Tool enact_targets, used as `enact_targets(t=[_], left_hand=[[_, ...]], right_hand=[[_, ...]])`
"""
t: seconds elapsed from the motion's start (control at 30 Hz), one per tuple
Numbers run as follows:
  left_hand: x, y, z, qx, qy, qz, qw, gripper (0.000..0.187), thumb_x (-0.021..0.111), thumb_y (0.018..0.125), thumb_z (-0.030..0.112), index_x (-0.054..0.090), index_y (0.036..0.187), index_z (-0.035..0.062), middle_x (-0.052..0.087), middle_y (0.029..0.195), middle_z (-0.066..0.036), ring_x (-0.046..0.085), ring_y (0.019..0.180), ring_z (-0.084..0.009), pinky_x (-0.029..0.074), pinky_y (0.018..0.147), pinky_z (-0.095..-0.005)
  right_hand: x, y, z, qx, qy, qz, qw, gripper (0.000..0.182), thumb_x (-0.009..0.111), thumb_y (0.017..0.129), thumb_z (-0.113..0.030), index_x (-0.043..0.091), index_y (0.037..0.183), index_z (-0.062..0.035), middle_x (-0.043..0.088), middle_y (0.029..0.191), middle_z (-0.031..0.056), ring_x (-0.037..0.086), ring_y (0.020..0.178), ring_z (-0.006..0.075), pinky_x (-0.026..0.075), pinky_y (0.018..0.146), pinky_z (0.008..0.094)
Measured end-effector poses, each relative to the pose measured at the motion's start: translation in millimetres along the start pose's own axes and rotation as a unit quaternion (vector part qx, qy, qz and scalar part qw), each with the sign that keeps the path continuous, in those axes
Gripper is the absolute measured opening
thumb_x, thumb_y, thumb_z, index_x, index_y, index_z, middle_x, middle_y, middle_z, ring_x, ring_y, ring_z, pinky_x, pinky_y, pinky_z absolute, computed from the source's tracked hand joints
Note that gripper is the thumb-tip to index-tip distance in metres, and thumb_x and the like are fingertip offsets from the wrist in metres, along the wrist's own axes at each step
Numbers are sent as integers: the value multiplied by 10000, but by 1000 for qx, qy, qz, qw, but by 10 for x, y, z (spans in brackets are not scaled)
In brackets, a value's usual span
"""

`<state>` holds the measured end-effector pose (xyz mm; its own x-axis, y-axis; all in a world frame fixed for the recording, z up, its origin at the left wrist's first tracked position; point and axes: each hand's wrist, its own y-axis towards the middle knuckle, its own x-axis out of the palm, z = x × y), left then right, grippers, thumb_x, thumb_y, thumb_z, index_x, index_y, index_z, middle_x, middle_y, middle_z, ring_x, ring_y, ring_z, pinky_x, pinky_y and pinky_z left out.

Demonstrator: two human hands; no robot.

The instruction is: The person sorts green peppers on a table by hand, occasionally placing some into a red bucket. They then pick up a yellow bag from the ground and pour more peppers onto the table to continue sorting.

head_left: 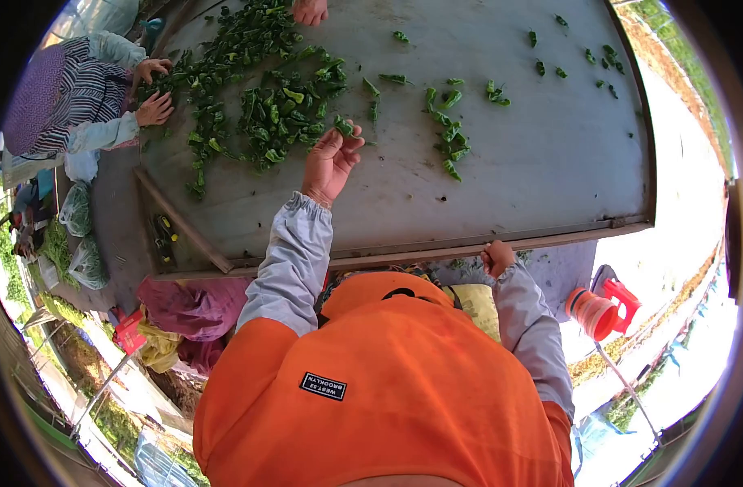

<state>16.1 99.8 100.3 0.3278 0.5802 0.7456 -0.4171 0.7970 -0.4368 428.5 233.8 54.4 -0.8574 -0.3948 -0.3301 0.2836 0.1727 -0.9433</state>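
Between the thumb and fingers of my left hand [332, 165] is a small wrinkled green pepper [344, 127], held just above the table. Beside that hand, a thick pile of green peppers [278, 114] spreads over the table's left part. To its right lies a short row of peppers [449, 134]. My right hand [496, 259] is closed at the wooden front edge [404, 258] of the table; whether it grips anything there is hidden. Both forearms are in grey sleeves.
At the far left a co-worker [71, 97] has both hands in the pile. Another person's hand [310, 11] reaches in at the top. A wooden strip [183, 219] crosses the near left corner. Filled bags [87, 262] stand left; an orange jug [592, 314] is at the right.
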Motion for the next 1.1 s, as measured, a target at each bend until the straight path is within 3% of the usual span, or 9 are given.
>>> enact_targets(t=[0.3, 0.47, 0.6, 0.63, 0.73, 0.83, 0.93, 1.03, 1.1], left_hand=[[-195, -288, 120, 56, -37, -15, 998, 216, 556, 906, 203, 574, 1077, 72, 636, 988, -46, 604, 825, -138, 492, 678, -286], [-487, -457, 358, 57, -50, 152, 985, 176, 598, 881, 222, 541, 1014, 122, 640, 973, -42, 609, 846, -148, 493, 670, -304], [-1338, -530, 1212, 189, 5, 272, 944, 160, 623, 857, 219, 576, 961, 107, 645, 888, -18, 593, 732, -112, 482, 628, -276], [-1504, -633, 1493, 226, 32, 302, 926, 159, 636, 842, 220, 588, 928, 96, 648, 848, -11, 580, 675, -96, 476, 597, -265], [-1473, -1031, 1883, 292, 50, 355, 886, 154, 669, 811, 201, 596, 892, 93, 620, 769, 8, 544, 611, -72, 461, 558, -248], [-1414, -1314, 1857, 299, 62, 365, 879, 177, 698, 785, 185, 594, 892, 90, 593, 731, 17, 522, 592, -67, 454, 545, -240], [-1511, -1364, 1228, 265, 20, 354, 897, 216, 731, 755, 190, 593, 885, 88, 568, 712, 23, 506, 579, -68, 457, 543, -236], [-1499, -1453, 630, 201, -38, 352, 913, 254, 754, 735, 219, 593, 884, 90, 554, 705, 25, 506, 579, -77, 464, 549, -248], [-1461, -1498, 332, 160, -45, 361, 918, 252, 752, 738, 228, 595, 883, 94, 565, 711, 22, 510, 580, -87, 469, 557, -270]], right_hand=[[-50, 127, 24, 9, -12, -11, 1000, 236, 387, 889, -160, 417, 660, -115, 404, 486, 14, 350, 390, 178, 274, 363, 340], [-193, 444, 59, -13, 14, -65, 998, 232, 423, 844, -88, 434, 613, -105, 419, 498, 34, 403, 410, 167, 274, 339, 350], [-290, 389, -36, -131, -172, -179, 960, 226, 394, 842, -50, 395, 619, -87, 394, 532, 23, 361, 452, 167, 297, 391, 353], [-208, 313, -33, 1, 1, -111, 994, 217, 387, 849, -60, 391, 633, -83, 396, 541, 25, 363, 469, 175, 312, 414, 359], [-212, 367, -41, -57, -77, -141, 985, 183, 379, 845, -93, 389, 663, -79, 390, 550, 33, 364, 491, 191, 307, 444, 358], [-320, 702, -90, -304, -411, -138, 848, 211, 391, 849, -128, 416, 650, -62, 416, 561, 51, 387, 498, 209, 336, 462, 377], [-453, 1020, -132, -490, -658, -101, 562, 250, 402, 854, -163, 443, 637, -45, 443, 572, 70, 410, 504, 227, 365, 480, 395], [-517, 1074, -197, -531, -748, -71, 392, 267, 430, 848, -190, 480, 636, -35, 484, 590, 71, 444, 523, 219, 380, 487, 389], [-472, 1075, -256, -533, -760, -67, 366, 263, 423, 854, -178, 484, 643, -33, 486, 593, 71, 449, 529, 210, 380, 483, 378]])
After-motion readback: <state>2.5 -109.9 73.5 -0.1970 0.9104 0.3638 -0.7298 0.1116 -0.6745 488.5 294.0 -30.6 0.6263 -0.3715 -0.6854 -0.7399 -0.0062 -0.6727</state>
